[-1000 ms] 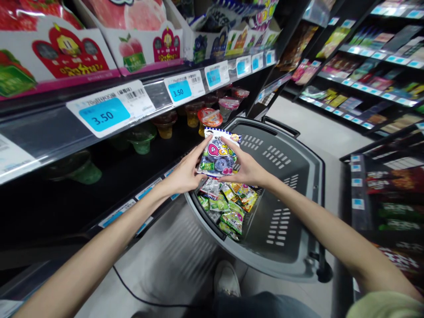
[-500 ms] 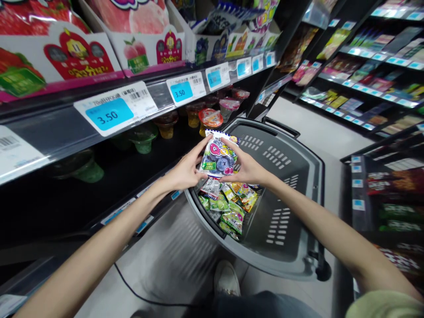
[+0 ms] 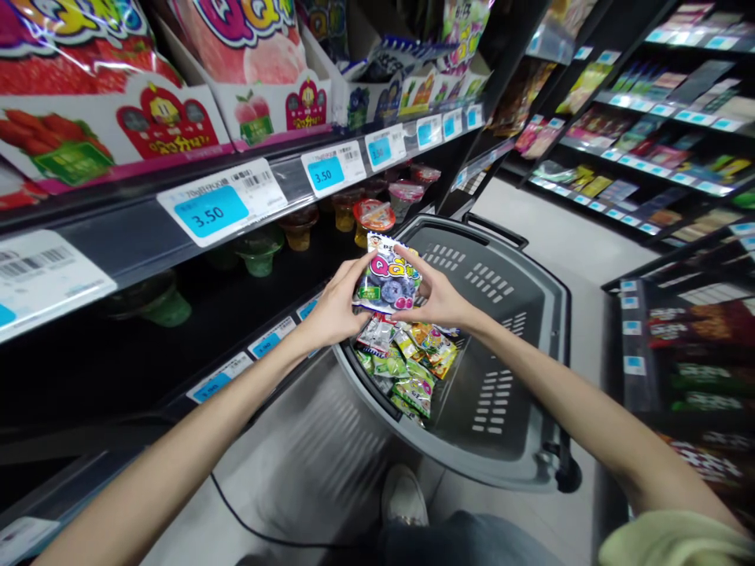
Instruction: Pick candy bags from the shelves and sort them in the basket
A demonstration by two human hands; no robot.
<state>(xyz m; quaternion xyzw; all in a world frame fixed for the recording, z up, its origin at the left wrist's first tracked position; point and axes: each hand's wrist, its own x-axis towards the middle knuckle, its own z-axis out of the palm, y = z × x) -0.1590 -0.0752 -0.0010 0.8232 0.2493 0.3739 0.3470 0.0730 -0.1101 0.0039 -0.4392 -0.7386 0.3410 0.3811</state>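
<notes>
A: Where is the blueberry packet (image 3: pixel 389 279)?

B: Just about the middle of the frame, its printed front turned to the camera, the top edge leaning slightly left.

A: And who has hold of it?

B: Both hands do. The left hand (image 3: pixel 335 305) is clamped on its left side, a fingertip near the top corner and the thumb by the bottom one. The right hand (image 3: pixel 441 295) grips the opposite side in much the same way.

A: Then what lies beneath?

B: A grey basket (image 3: pixel 524 287) with slotted walls, right of centre; the packet covers part of its left end. Small candy bags (image 3: pixel 414 387), mostly green with some yellow and silver, are heaped inside at that end, just below the hands in the frame.

A: Anything on the left?

B: Bigger bags in cardboard boxes (image 3: pixel 177 130) across the upper left, above a row of price tags (image 3: pixel 221 208) (the clearest reads 3.50). Under that row sit lidded cups (image 3: pixel 376 216), one with an orange-red lid close above the packet in the picture.

A: The rest?

B: Stocked shelves (image 3: pixel 666 149) at upper right, somewhat blurred, plus a pale shoe (image 3: pixel 404 497) at bottom centre and a dark cable (image 3: pixel 253 528) to its left.
</notes>
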